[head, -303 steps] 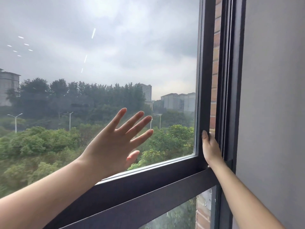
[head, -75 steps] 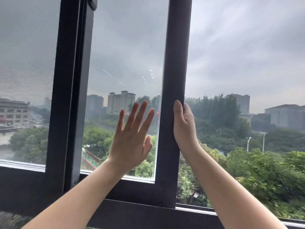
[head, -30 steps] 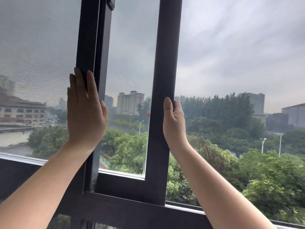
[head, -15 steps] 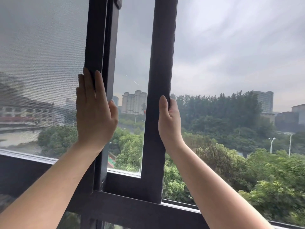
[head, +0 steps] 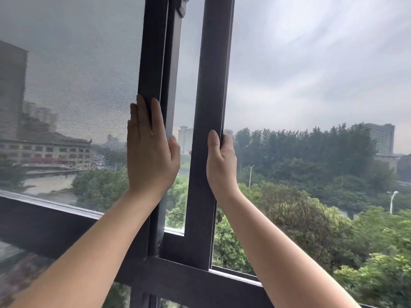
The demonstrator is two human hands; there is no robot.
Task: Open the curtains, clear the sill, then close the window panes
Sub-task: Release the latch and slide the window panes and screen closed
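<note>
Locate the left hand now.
Head view, left of centre: left hand lies flat on the dark upright beside the mesh screen, across a narrow glass strip from the right hand.

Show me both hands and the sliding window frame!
left hand [head: 151,154]: head view, back of hand.
right hand [head: 221,165]: head view, back of hand.
window frame [head: 214,74]: head view, upright bar above right hand.

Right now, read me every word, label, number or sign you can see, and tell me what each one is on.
No readable text anywhere.
Small etched stamp low on the sliding pane: too small to read.
Long building behind the mesh: any signs are blurred.
</note>
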